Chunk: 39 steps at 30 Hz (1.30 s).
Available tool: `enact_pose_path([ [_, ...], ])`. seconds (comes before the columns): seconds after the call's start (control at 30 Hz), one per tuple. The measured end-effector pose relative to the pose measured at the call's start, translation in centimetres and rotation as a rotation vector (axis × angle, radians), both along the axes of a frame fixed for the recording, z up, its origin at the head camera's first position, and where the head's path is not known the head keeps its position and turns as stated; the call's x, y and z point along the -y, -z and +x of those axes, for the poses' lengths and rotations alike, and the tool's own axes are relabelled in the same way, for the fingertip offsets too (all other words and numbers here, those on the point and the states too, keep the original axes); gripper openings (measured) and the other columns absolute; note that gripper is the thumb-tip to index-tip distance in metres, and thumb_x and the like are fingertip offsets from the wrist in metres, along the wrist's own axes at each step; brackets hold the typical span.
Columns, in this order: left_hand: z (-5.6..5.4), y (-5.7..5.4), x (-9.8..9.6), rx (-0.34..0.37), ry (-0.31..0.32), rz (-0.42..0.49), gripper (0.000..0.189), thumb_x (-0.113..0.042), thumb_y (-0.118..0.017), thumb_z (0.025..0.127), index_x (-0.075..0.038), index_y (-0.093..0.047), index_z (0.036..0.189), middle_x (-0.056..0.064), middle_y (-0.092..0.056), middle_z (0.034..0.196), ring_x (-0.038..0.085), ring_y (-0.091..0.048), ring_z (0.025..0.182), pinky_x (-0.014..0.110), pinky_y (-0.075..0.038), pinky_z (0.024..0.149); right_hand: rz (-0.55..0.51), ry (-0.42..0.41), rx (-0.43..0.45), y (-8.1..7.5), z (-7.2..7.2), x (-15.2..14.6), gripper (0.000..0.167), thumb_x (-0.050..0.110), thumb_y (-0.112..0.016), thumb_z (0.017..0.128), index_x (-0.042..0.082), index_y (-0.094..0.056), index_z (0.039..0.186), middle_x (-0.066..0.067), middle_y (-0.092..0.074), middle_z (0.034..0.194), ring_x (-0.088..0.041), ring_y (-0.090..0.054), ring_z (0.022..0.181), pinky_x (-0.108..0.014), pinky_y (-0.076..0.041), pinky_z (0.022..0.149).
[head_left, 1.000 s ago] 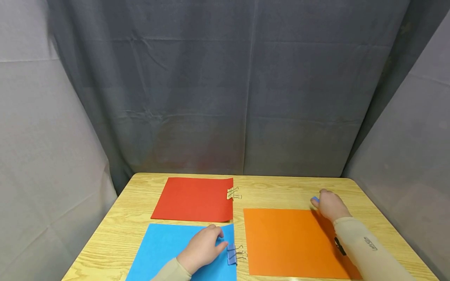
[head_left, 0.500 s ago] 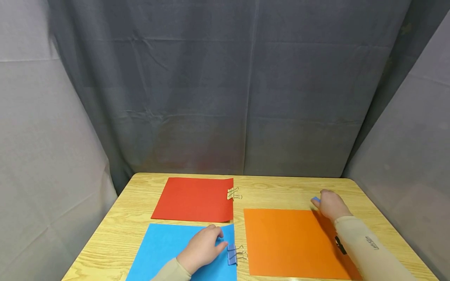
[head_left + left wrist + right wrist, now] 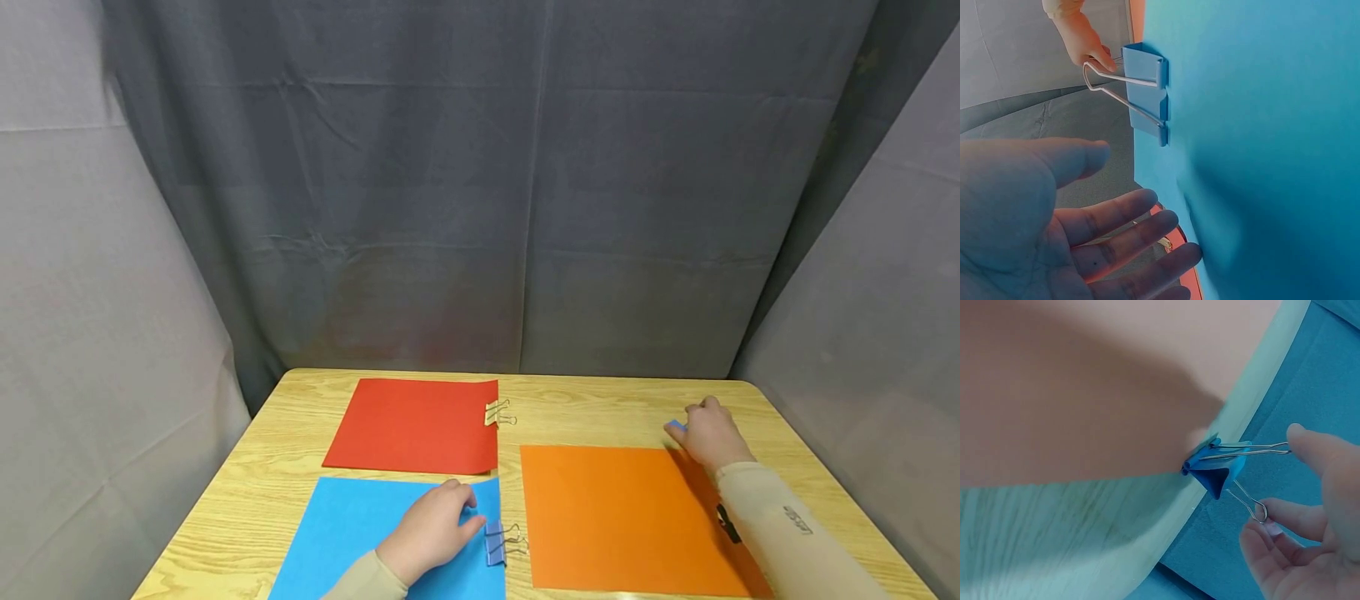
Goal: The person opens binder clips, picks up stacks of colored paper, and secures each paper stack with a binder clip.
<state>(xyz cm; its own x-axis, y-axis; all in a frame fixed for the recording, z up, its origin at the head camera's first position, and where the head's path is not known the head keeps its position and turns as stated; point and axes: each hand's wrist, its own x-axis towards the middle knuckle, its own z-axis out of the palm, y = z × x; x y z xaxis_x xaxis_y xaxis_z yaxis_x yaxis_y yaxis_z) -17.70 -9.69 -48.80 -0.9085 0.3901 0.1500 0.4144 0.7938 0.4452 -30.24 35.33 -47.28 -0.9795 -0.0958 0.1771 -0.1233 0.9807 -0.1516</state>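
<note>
My left hand [image 3: 431, 533] hovers or rests over the blue sheet [image 3: 352, 517], fingers loosely bent and thumb apart, holding nothing. Just beyond its thumb, a blue binder clip [image 3: 495, 543] sits on the sheet's right edge; the left wrist view shows that clip [image 3: 1146, 94] above the loose fingers. Out at the far right, my right hand [image 3: 712, 433] holds another blue binder clip [image 3: 1216, 465] by its wire handles, thumb on one and fingers on the other. The clip's mouth is near the orange sheet's [image 3: 637, 517] edge; whether it touches the paper, I cannot tell.
Behind the blue sheet lies a red sheet [image 3: 416, 425] with a yellowish binder clip [image 3: 491, 413] on its right edge. Everything rests on a wooden table [image 3: 585, 408]. A dark grey curtain [image 3: 450, 208] hangs behind it, with pale cloth at both sides.
My right hand has shifted very slightly to the right, its fingers a little higher, with the binder clip still in it. My left hand and the sheets stay in place.
</note>
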Motion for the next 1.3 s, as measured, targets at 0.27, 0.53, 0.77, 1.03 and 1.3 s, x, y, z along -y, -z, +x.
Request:
enact_pose_path([
  [0.27, 0.02, -0.1, 0.01, 0.002, 0.002, 0.001, 0.02, -0.028, -0.077, 0.093, -0.01, -0.071, 0.099, -0.001, -0.064, 0.093, 0.01, -0.06, 0.08, 0.031, -0.055, 0.074, -0.012, -0.027, 0.025, -0.44, -0.12, -0.25, 0.04, 0.02, -0.069, 0.096, -0.019, -0.068, 0.097, -0.043, -0.059, 0.108, -0.055, -0.06, 0.095, -0.063, -0.053, 0.086],
  [0.53, 0.07, -0.11, 0.05, 0.0, 0.005, 0.008, 0.019, -0.028, -0.077, 0.093, -0.01, -0.071, 0.098, -0.001, -0.064, 0.093, 0.01, -0.06, 0.08, 0.031, -0.055, 0.075, 0.002, -0.031, 0.047, -0.61, -0.32, -0.29, 0.036, 0.017, -0.072, 0.094, -0.018, -0.064, 0.092, -0.038, -0.059, 0.099, -0.042, -0.062, 0.08, -0.057, -0.057, 0.079],
  [0.77, -0.03, 0.04, 0.07, 0.004, 0.003, 0.007, 0.019, -0.029, -0.077, 0.093, -0.011, -0.072, 0.098, -0.001, -0.065, 0.093, 0.01, -0.061, 0.081, 0.032, -0.055, 0.075, 0.022, -0.036, 0.055, -0.62, -0.33, -0.34, 0.03, 0.015, -0.071, 0.095, -0.007, -0.062, 0.078, -0.039, -0.056, 0.098, -0.038, -0.06, 0.074, -0.056, -0.057, 0.077],
  [1.03, -0.03, -0.05, 0.04, 0.011, 0.001, 0.006, 0.02, -0.028, -0.077, 0.093, -0.01, -0.072, 0.099, 0.001, -0.065, 0.095, 0.011, -0.061, 0.081, 0.032, -0.055, 0.075, 0.039, -0.053, 0.039, -0.81, -0.25, -0.44, 0.028, 0.012, -0.074, 0.091, -0.006, -0.062, 0.076, -0.03, -0.056, 0.085, -0.031, -0.056, 0.066, -0.049, -0.056, 0.067],
  [1.3, 0.06, -0.12, 0.03, 0.003, 0.001, 0.009, 0.02, -0.028, -0.077, 0.093, -0.01, -0.072, 0.099, 0.001, -0.065, 0.094, 0.011, -0.062, 0.08, 0.033, -0.056, 0.075, 0.057, -0.059, 0.066, -0.93, -0.4, -0.41, 0.029, 0.014, -0.074, 0.092, -0.002, -0.061, 0.072, -0.021, -0.056, 0.078, -0.028, -0.054, 0.065, -0.045, -0.053, 0.067],
])
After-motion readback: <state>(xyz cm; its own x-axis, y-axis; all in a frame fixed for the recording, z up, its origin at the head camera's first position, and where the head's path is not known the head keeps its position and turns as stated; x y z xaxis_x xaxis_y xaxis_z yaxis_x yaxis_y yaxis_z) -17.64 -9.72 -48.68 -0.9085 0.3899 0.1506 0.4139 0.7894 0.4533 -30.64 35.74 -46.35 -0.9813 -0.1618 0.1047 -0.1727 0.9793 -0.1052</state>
